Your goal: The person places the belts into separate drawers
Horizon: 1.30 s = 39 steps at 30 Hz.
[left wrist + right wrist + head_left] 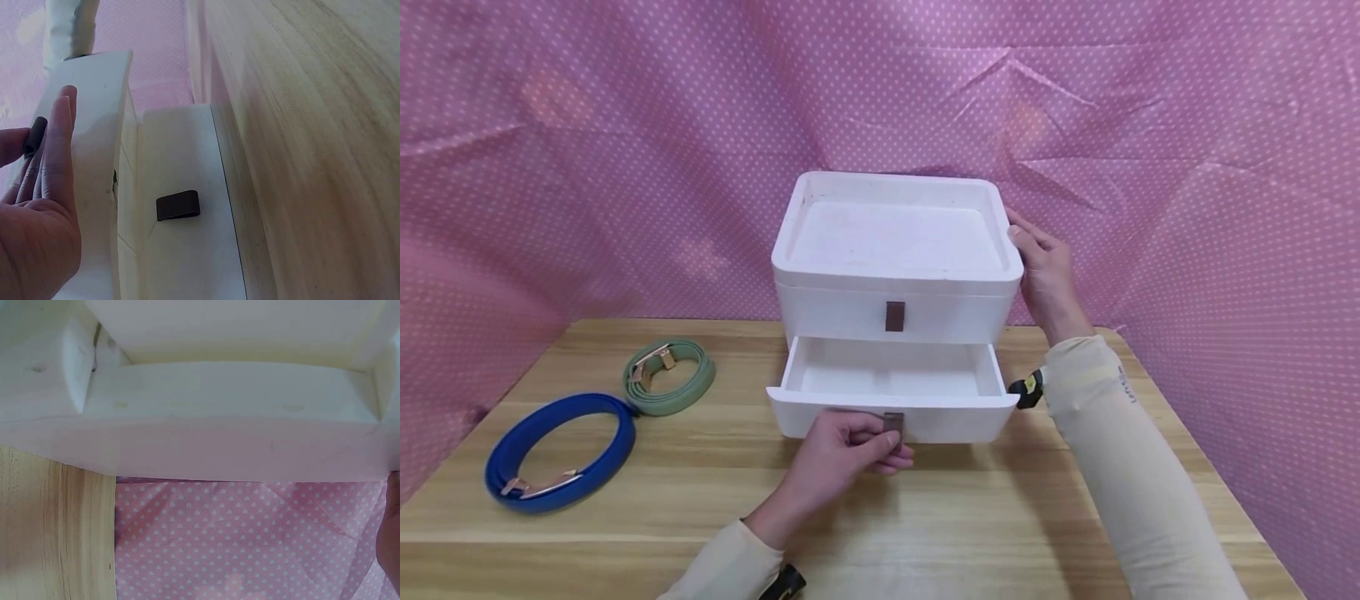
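Note:
A white drawer box (895,283) with brown tabs stands at the middle of the table. Its drawer (850,421) below the upper one is pulled out, and its inside holds nothing. My left hand (842,446) pinches that drawer's brown tab (34,136) between thumb and fingers. Beneath it, in the left wrist view, a closed bottom drawer (187,162) shows its own tab (178,205); the head view hides it. My right hand (1048,271) rests against the box's right side near the back, thumb by the top rim. Only part of this hand (390,537) enters the right wrist view.
A rolled green belt (700,379) and a rolled blue belt (617,450), both with gold-coloured buckles, lie on the wooden table (700,517) at the left. Pink dotted cloth (700,167) hangs behind the box and along both sides.

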Motion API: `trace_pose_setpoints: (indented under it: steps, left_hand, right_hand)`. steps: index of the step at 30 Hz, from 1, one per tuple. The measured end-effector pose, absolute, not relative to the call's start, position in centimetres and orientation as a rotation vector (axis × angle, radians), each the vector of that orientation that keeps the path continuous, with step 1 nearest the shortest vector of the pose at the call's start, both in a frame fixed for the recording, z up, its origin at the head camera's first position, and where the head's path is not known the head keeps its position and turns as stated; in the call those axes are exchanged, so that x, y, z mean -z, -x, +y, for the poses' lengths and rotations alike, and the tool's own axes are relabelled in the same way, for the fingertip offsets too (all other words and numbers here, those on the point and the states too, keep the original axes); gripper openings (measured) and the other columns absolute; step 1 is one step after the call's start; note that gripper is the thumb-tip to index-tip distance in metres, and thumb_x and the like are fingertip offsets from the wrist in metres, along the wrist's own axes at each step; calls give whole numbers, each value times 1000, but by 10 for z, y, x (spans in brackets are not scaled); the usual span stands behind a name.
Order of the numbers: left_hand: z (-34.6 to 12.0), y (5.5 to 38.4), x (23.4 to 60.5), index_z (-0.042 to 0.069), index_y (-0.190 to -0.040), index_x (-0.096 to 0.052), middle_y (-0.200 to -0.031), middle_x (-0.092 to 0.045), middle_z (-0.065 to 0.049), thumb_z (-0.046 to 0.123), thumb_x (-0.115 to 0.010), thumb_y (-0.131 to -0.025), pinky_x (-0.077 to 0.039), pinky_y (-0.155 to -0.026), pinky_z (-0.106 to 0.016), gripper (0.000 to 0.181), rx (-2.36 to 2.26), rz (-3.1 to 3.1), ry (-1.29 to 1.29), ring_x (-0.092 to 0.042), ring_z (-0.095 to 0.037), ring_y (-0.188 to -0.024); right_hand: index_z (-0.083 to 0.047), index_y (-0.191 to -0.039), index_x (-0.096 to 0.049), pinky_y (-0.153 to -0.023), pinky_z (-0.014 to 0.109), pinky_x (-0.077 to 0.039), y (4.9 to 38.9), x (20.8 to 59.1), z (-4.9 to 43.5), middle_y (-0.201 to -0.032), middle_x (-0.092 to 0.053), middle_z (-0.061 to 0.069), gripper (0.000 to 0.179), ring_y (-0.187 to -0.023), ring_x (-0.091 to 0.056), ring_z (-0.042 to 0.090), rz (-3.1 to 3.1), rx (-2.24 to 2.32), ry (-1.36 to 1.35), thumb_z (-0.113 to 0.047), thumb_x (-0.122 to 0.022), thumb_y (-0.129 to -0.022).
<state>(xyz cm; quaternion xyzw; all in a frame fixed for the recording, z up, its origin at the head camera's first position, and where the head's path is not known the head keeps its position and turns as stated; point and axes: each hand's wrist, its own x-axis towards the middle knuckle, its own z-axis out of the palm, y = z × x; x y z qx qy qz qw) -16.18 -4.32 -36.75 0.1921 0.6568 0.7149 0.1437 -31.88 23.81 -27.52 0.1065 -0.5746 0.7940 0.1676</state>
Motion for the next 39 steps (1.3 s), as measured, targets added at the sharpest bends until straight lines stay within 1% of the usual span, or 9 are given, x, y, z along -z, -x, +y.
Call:
trace_pose_setpoints:
  steps: [5, 10, 20, 26, 29, 39]
  left_hand:
    - [-45, 162, 367, -16, -97, -65, -92, -71, -23, 1, -63, -94, -61, -75, -40, 17, -2057, 1887, -563, -71, -35, -84]
    - [-46, 162, 367, -17, -98, -64, -92, -71, -23, 1, -63, -95, -61, -76, -40, 18, -2051, 1878, -568, -71, -35, -85]
    - [-47, 160, 367, -15, -93, -65, -92, -71, -23, 1, -62, -95, -61, -75, -41, 16, -2043, 1887, -616, -71, -37, -85]
    - [-47, 159, 371, -15, -95, -65, -93, -71, -23, 2, -62, -96, -61, -76, -41, 17, -2044, 1869, -652, -71, -37, -86]
    - [-47, 158, 374, -16, -94, -64, -92, -71, -24, 1, -61, -95, -61, -76, -41, 17, -2055, 1868, -668, -71, -38, -86]
    - [-47, 157, 380, -16, -94, -65, -92, -71, -24, 0, -61, -95, -61, -75, -41, 16, -2065, 1869, -741, -71, -37, -84]
  right_hand:
    - [2, -128, -60, -92, 26, -54, 319, 275, 237, -133, -60, 11, 35, -118, -59, 23, -1653, -2240, -285, -8, -64, -95]
    - [4, -129, -59, -92, 26, -54, 320, 275, 237, -133, -59, 13, 35, -118, -59, 24, -1645, -2241, -289, -7, -63, -96]
    - [3, -130, -58, -95, 28, -53, 320, 275, 237, -136, -58, 11, 37, -122, -56, 25, -1667, -2242, -259, -8, -64, -95]
    - [5, -129, -58, -92, 26, -54, 320, 276, 238, -134, -58, 14, 35, -119, -58, 25, -1641, -2241, -310, -6, -62, -96]
    - [5, -129, -59, -91, 26, -54, 319, 277, 238, -134, -58, 14, 35, -117, -59, 24, -1655, -2223, -322, -7, -62, -96]
    - [4, -129, -58, -96, 28, -52, 318, 281, 238, -137, -57, 12, 35, -124, -55, 25, -1638, -2231, -310, -8, -61, -96]
